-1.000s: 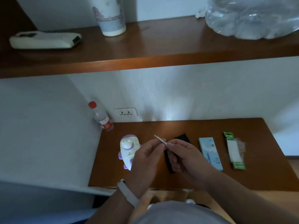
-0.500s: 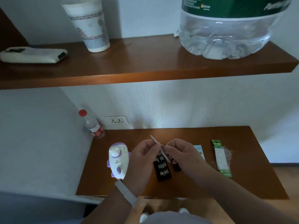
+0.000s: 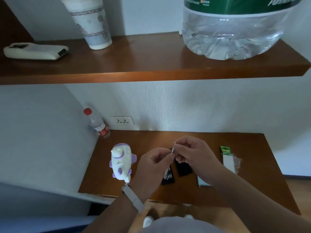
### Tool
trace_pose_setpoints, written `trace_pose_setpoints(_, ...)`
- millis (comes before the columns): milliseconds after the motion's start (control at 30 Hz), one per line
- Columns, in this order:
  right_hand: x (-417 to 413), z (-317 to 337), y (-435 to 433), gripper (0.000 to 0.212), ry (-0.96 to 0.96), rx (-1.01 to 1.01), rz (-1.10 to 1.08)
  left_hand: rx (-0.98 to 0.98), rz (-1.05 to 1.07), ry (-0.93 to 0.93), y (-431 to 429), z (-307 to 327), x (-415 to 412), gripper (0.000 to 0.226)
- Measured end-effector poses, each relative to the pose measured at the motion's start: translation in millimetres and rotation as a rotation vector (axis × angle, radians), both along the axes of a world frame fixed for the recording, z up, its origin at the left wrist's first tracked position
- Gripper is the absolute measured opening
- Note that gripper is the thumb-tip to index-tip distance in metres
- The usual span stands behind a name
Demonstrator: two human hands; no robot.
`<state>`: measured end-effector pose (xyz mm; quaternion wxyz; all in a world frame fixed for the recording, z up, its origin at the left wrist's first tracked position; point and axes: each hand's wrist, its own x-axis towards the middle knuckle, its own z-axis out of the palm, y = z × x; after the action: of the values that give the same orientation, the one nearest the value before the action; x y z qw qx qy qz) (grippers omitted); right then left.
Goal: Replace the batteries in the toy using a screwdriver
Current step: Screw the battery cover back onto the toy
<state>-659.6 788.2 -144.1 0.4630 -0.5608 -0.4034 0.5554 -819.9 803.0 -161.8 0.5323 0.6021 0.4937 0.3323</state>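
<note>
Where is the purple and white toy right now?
In the head view the toy lies on the wooden desk toward its left side, just left of the left hand and nearer the person than the red-capped bottle in the corner.

On my feed the left hand [image 3: 151, 163] and right hand [image 3: 193, 153] are bare. So are the left forearm [image 3: 114, 214] and right forearm [image 3: 252, 195], out to the frame's edge. The left wrist wears a band [image 3: 133, 197]: a flat, smooth, pale grey strap, plain and snug. I cannot tell whether it carries a dial. At the bottom edge I see light grey cloth [image 3: 176, 224], though which garment is unclear. Two small white rounded shapes [image 3: 147, 221] flank it, too blurred to identify.
</note>
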Motion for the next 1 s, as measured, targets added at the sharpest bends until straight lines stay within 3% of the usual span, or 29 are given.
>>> trace_pose_setpoints(300,10,-14,8,0.008,0.039,-0.041,0.035,-0.051,0.008,0.053,-4,-12,4,0.011)
trace_pose_setpoints(567,30,-32,24,0.009,0.226,-0.092,-0.037,-0.133,0.058,0.17,-11,-40,5,0.011)
trace_pose_setpoints(800,43,-77,40,0.004,0.042,-0.247,0.121,-0.444,0.363,0.038,-2,-90,1,0.007)
trace_pose_setpoints(1000,38,-131,54,0.007,-0.234,-0.329,0.245,-0.473,0.481,0.162,22,-139,-3,0.002)
